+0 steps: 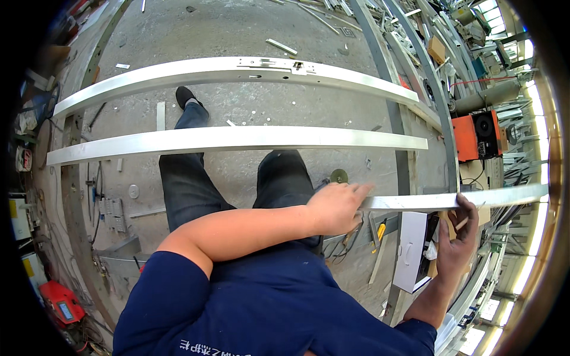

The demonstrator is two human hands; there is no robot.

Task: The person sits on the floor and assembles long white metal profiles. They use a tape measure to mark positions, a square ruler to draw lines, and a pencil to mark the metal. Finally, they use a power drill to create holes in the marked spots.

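A silver metal tube (415, 202) runs sideways at the right of the head view, its far end reaching past the work rails. At its near end my left hand (339, 207) grips it, with the fingertips lying over the end. Farther along, my right hand (458, 240) is closed round it from the near side, fingertips against the face. Ahead lie two more long metal tubes, a plain one (237, 137) and a farther one (178, 77). The farther tube carries a lock fitting (273, 64) and cut-out holes near its middle.
Steel rails (407, 172) support the tubes on the right, and another rail (74, 196) on the left. An open white box (409, 252) and a yellow-handled knife (380, 229) are near my right arm. An orange machine (472, 136) stands at right, a red device (62, 302) at lower left.
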